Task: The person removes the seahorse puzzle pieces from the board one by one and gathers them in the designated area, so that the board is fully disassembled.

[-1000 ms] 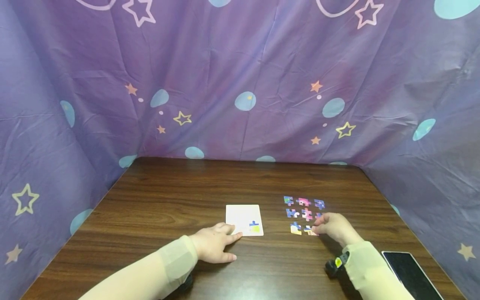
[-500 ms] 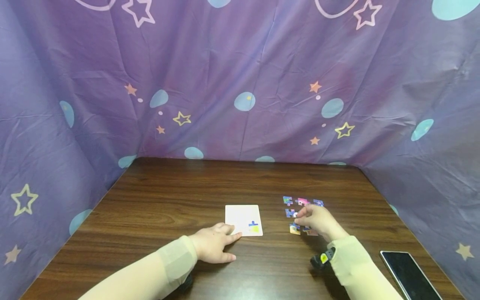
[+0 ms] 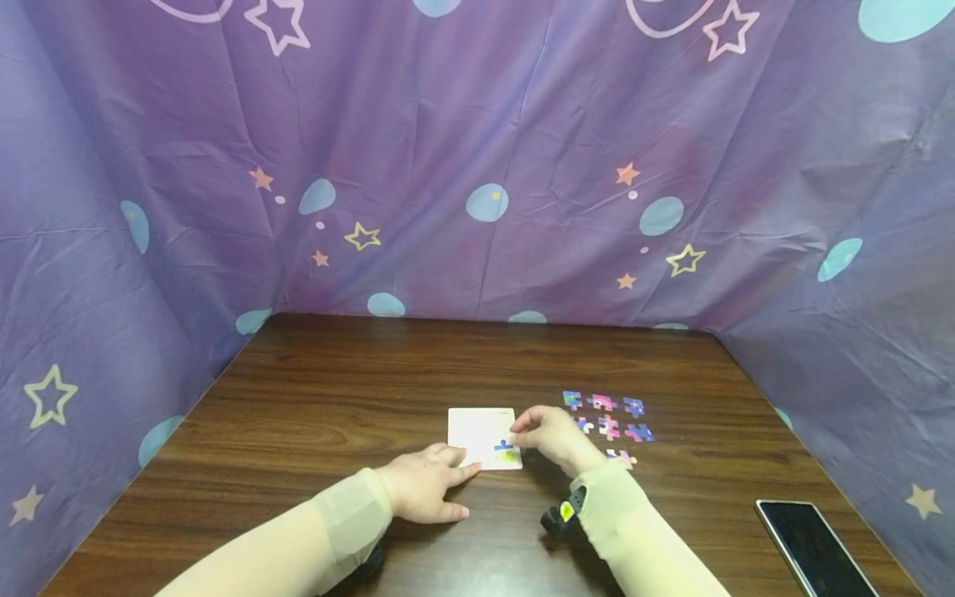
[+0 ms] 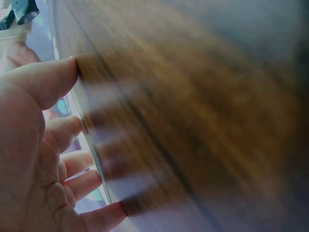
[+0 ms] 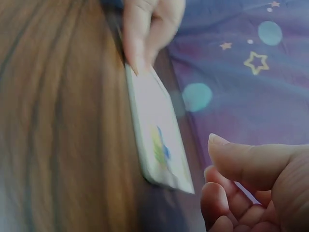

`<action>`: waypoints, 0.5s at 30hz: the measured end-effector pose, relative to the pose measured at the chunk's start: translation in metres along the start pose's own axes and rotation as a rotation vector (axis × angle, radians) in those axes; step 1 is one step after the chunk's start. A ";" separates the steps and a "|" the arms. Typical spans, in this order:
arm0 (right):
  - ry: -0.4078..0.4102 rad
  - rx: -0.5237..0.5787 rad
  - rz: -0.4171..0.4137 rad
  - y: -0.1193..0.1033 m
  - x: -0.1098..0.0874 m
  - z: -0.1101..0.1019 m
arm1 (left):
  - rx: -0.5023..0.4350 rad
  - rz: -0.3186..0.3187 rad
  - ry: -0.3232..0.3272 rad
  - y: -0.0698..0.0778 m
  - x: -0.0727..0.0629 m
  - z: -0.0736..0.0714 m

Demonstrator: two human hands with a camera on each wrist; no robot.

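A white square puzzle board [image 3: 473, 427] lies flat on the table, with a blue and yellow-green puzzle piece [image 3: 504, 452] near its right front corner. My left hand [image 3: 424, 487] rests with fingers spread, its fingertips on the board's front left corner. Over the board's right edge is my right hand [image 3: 550, 434], thumb and index finger brought close together. In the right wrist view, no piece shows clearly at the right fingertips [image 5: 217, 139]. Loose jigsaw pieces [image 3: 608, 428] lie in rows to the right; the right hand and wrist cover part of that area.
A phone [image 3: 813, 543] with a dark screen lies by the right edge of the wooden table [image 3: 336, 373]. A purple curtain [image 3: 418, 133] with stars hangs behind and along both sides. The right wrist wears a small black device [image 3: 558, 516].
My right hand has moved left, from the loose pieces to the board's right edge. The front left loose piece seen earlier no longer shows. My left hand has stayed put.
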State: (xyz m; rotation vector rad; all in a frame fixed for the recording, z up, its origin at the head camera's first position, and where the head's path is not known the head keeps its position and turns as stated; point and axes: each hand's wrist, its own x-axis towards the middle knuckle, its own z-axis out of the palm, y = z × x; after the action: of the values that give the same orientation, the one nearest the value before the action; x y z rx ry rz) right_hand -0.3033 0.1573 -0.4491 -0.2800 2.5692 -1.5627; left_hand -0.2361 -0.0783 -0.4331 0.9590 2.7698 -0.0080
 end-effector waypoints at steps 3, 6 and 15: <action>0.009 -0.013 0.000 0.001 0.001 0.011 | -0.002 0.002 -0.001 0.000 0.000 0.001; 0.003 -0.030 0.010 0.003 0.001 0.017 | -0.005 0.006 0.002 0.000 0.000 0.001; -0.022 -0.117 -0.087 0.004 -0.001 0.019 | -0.019 0.008 0.005 0.000 0.000 0.000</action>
State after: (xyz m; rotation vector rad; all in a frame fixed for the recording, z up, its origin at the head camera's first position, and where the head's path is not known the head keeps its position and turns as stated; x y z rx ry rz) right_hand -0.2985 0.1428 -0.4620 -0.4235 2.6702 -1.4293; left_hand -0.2358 -0.0784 -0.4334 0.9661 2.7654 0.0213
